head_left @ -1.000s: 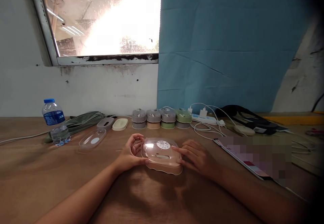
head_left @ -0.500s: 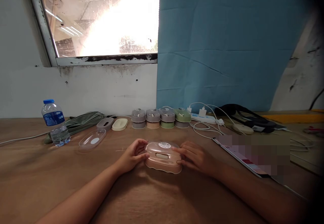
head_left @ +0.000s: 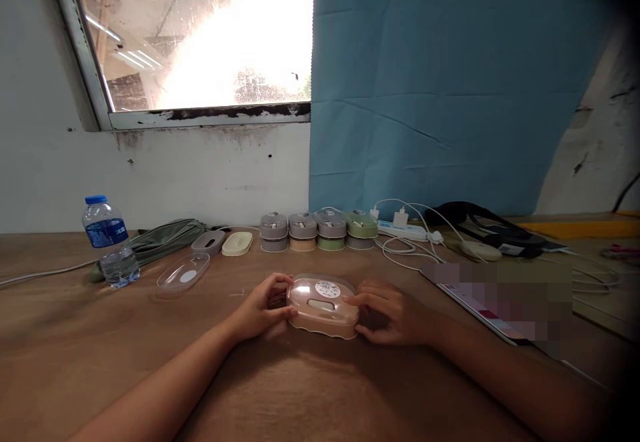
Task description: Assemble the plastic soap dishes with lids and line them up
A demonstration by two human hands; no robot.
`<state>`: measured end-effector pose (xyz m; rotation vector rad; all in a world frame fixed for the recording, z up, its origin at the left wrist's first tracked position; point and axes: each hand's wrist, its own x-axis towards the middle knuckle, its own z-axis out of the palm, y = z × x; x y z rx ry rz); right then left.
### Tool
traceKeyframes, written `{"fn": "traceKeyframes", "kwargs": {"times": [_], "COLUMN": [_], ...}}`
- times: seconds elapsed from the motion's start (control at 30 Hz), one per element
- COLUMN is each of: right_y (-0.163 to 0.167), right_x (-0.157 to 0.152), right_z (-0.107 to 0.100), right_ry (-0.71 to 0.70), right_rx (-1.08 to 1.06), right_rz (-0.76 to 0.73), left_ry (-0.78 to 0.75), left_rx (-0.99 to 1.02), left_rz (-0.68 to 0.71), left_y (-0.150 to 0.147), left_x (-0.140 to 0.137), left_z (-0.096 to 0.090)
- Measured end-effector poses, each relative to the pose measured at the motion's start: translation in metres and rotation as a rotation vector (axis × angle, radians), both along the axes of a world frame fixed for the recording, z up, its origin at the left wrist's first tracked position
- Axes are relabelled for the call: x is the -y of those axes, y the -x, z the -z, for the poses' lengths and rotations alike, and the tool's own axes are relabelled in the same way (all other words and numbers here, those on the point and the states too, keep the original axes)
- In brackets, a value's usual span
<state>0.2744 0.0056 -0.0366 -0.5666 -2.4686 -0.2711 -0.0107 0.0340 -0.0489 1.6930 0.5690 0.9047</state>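
A pink soap box (head_left: pixel 320 325) with a clear domed lid and a round white sticker sits on the table in front of me. A slot shows through the lid at its middle. My left hand (head_left: pixel 266 303) grips the box's left end, thumb on the near side and fingers behind. At the right end is my right hand (head_left: pixel 393 312), its index finger on the lid by the sticker and its thumb against the lower right edge. Beyond to the left lie a loose clear lid (head_left: pixel 175 274), a grey soap dish (head_left: pixel 208 243) and a cream one (head_left: pixel 237 244).
Several stacked lidded boxes (head_left: pixel 303 231) stand in a row along the wall. A water bottle (head_left: pixel 111 245) and a grey-green pouch (head_left: pixel 165 239) are at left. On the right are a power strip (head_left: pixel 403 231) with white cables, a black strap (head_left: pixel 480 222) and a tablet-like device (head_left: pixel 483 315).
My right hand has shifted slightly right, and its thumb has dropped from the lid's side to the box's lower edge. The box has turned very slightly.
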Motion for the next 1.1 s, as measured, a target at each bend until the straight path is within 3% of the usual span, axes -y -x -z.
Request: {"fn": "traceKeyframes", "kwargs": {"times": [0.4, 0.53, 0.6, 0.67, 0.77, 0.8, 0.97, 1.1], "right_y": [0.002, 0.005, 0.006, 0.006, 0.006, 0.005, 0.007, 0.012], "right_x": [0.003, 0.006, 0.006, 0.006, 0.005, 0.005, 0.007, 0.006], "right_z": [-0.004, -0.008, -0.009, -0.009, -0.008, -0.008, -0.006, -0.005], "right_ry": [0.037, 0.054, 0.057, 0.054, 0.047, 0.051, 0.079, 0.007], "right_rx": [-0.008, -0.011, -0.013, -0.018, -0.022, -0.021, -0.016, -0.051], "right_rz": [-0.013, -0.012, -0.005, -0.011, -0.023, -0.017, 0.033, 0.067], "left_ry": [-0.068, -0.188, -0.304, -0.434, -0.586, -0.583, -0.484, -0.483], "left_rx": [-0.049, -0.123, -0.191, -0.307, -0.696, -0.767, -0.910, -0.964], "left_rz": [0.005, 0.007, -0.098, -0.325, -0.703, -0.765, -0.923, -0.908], "left_y": [0.001, 0.008, 0.015, 0.024, 0.039, 0.045, 0.064, 0.062], "left_x": [0.002, 0.000, -0.009, -0.026, -0.061, -0.072, -0.110, -0.105], "left_z": [-0.001, -0.004, -0.004, -0.002, 0.003, 0.004, 0.010, 0.010]}}
